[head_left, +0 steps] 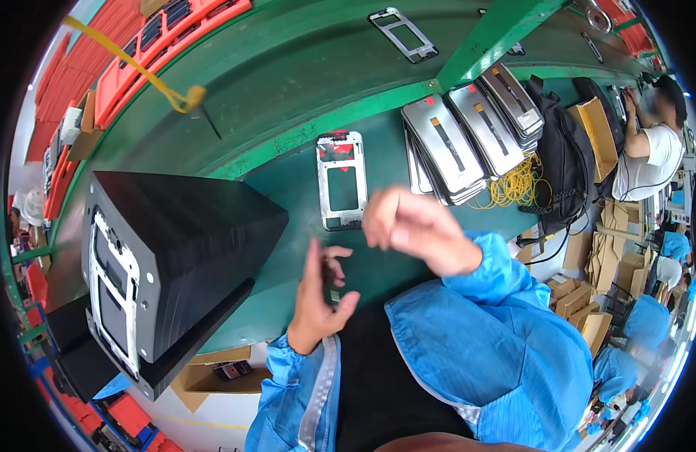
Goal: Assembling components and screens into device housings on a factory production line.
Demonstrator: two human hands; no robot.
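My left hand point(318, 297) hovers over the green bench near its front edge, thumb and fingers apart, holding nothing I can see. A small pale piece shows beside its thumb. My right hand point(416, 230), blurred by motion, has its fingers curled toward the thumb; anything in them is hidden. Just beyond both hands lies a silver phone middle frame point(355, 181) with a large rectangular opening and red film at its far end. The right hand is nearest its near right corner. To the right stand stacks of silver phone panels point(442, 143) with black flex strips.
A large black box-like fixture point(189, 248) with a phone frame on its end fills the left. Yellow cord point(520, 184) and a black backpack point(566, 151) are at the right. A green post point(491, 45) rises behind. Another person point(653, 151) sits at far right.
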